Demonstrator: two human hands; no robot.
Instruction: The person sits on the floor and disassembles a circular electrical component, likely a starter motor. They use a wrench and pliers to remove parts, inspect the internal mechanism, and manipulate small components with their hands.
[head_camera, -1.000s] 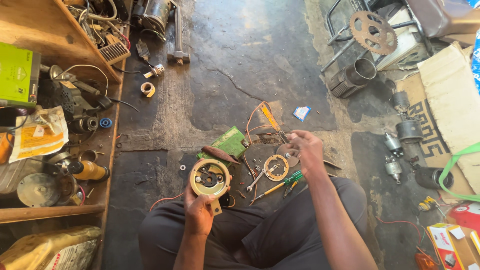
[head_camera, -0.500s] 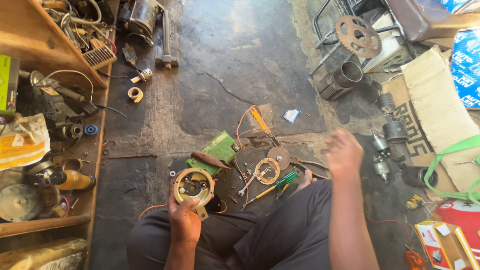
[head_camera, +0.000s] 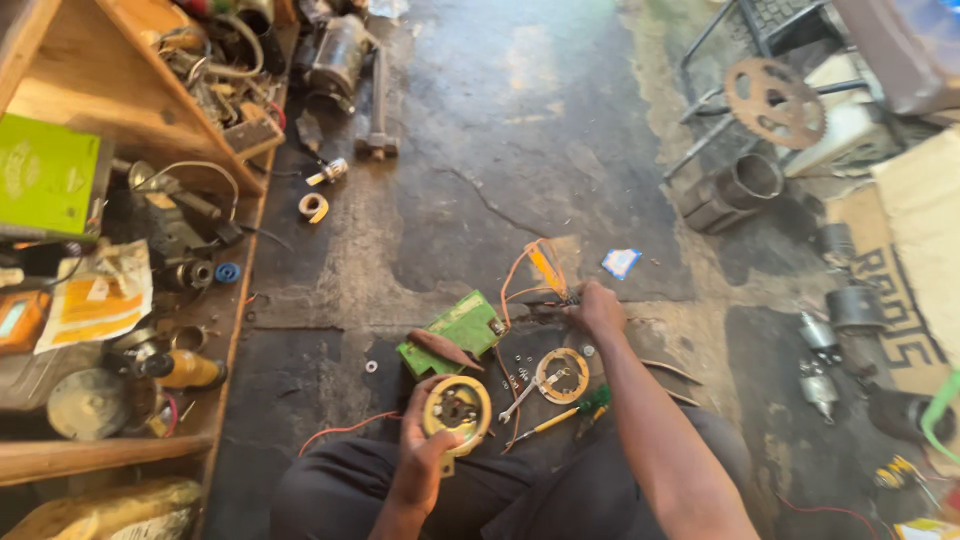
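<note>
Two bare hands work over a dark, oil-stained concrete floor (head_camera: 480, 150) strewn with small parts. The left hand (head_camera: 425, 455) holds a round yellow disc-shaped part with a dark metal centre (head_camera: 458, 408) in front of the person's lap, its grip closed around the lower rim, the disc's face tilted up toward the camera. The right hand (head_camera: 598, 308) is stretched forward and to the right of that disc, its fingers curled down at the base of a flat orange-yellow tester with thin orange wires (head_camera: 548, 270); whether they clamp it or merely touch it cannot be told. The tester's long axis runs away from the person, leaning slightly left, so the right hand is clearly the nearer one. Between the hands lie a second yellow ring with metal parts inside (head_camera: 562, 374), a green-handled screwdriver (head_camera: 570, 412) and a green circuit board (head_camera: 458, 328). A cluttered wooden shelf (head_camera: 60, 120) stands at left.
</note>
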